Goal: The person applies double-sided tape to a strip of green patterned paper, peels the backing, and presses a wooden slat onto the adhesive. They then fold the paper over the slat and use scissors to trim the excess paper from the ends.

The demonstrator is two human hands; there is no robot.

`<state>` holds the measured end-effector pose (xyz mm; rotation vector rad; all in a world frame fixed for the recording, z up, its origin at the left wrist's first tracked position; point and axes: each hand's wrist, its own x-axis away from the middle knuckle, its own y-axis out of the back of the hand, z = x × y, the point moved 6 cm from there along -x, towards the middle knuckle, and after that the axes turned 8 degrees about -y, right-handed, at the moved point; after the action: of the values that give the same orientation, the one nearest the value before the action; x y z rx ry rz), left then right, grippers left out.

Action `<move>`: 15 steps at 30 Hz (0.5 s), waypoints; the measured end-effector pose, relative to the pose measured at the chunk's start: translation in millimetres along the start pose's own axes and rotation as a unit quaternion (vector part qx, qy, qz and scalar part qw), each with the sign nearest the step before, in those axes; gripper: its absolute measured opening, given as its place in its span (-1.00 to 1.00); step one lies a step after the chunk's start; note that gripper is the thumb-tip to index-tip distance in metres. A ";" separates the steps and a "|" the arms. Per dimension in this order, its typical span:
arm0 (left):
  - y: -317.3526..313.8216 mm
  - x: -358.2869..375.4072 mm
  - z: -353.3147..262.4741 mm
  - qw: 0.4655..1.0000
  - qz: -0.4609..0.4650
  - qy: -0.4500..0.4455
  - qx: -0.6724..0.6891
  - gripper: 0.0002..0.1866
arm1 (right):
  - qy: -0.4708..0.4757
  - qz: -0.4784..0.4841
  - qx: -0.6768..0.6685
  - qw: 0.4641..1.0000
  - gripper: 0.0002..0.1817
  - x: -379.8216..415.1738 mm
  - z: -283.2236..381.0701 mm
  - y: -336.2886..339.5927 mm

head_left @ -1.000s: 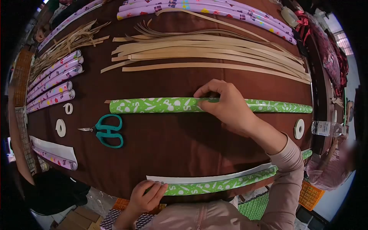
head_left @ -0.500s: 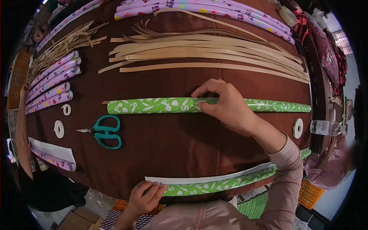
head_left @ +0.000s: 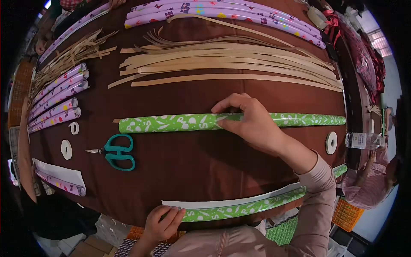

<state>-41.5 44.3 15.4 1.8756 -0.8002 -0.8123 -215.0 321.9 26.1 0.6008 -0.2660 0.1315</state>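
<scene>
My right hand (head_left: 252, 122) pinches a long green patterned roll (head_left: 167, 123) near its middle, thumb on the near side and fingers on the far side. A brown strip end pokes out of the roll's left end. My left hand (head_left: 163, 222) holds the left end of a second green roll (head_left: 244, 208) at the near table edge, and a white strip of its sheet shows along the far side. Teal-handled scissors (head_left: 120, 152) lie left of centre, blades pointing left. My right forearm covers part of the near roll.
Brown paper strips (head_left: 227, 60) lie beyond the roll, with purple rolls (head_left: 222, 13) behind them and more purple rolls (head_left: 60, 96) at left. Tape rolls (head_left: 331, 142) sit at both sides. A bottle (head_left: 363, 140) and another person (head_left: 368, 184) are at right.
The view has shifted slightly. Both hands keep their holds on the green rolls. At the left, another person's arm has moved.
</scene>
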 end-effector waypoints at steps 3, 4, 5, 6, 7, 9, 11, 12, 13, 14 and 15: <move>0.2 -0.3 0.0 1.000 0.001 -0.002 -0.002 -0.77 | 0.001 0.010 -0.006 1.000 -0.73 1.5 -0.5 0.5; 0.7 -0.9 0.1 1.000 0.006 -0.003 -0.002 -0.77 | -0.002 0.017 0.003 1.000 -0.70 1.9 -1.1 -0.2; 1.1 -1.2 0.0 1.000 0.011 -0.004 -0.002 -0.77 | -0.001 0.016 0.003 1.000 -0.70 2.3 -1.1 0.4; 1.2 -1.2 -0.2 1.000 0.011 -0.005 -0.003 -0.77 | -0.020 0.029 -0.059 0.998 -0.65 2.4 -3.1 0.4; 0.7 -1.0 -0.3 1.000 0.008 -0.002 0.000 -0.78 | -0.037 0.042 -0.121 0.991 -0.60 2.5 -5.2 0.4; 0.2 -0.9 -1.3 1.000 0.003 -0.002 0.003 -0.78 | -0.021 0.028 -0.238 0.971 -0.61 1.9 -9.3 7.8; -0.6 -0.2 -1.4 1.000 0.004 -0.007 -0.018 -0.78 | -0.018 -0.003 -0.362 0.932 -0.57 8.2 -11.4 23.5; -1.7 0.4 -1.5 1.000 0.002 -0.011 -0.016 -0.78 | -0.018 -0.008 -0.360 0.933 -0.57 12.4 -15.3 30.9; -2.8 1.6 -0.8 1.000 -0.005 -0.012 -0.016 -0.79 | 0.013 -0.032 -0.397 0.917 -0.58 18.5 -18.8 43.8; -4.1 2.5 -0.2 1.000 -0.012 -0.013 -0.015 -0.79 | 0.044 -0.056 -0.431 0.899 -0.60 25.7 -22.7 57.6; -4.5 3.3 -1.1 1.000 -0.014 -0.019 -0.011 -0.79 | 0.057 -0.093 -0.379 0.919 -0.63 34.9 -24.9 70.8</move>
<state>-37.9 43.9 11.0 1.8601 -0.7864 -0.8737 -190.5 395.6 54.5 -0.1570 -0.1266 -0.1233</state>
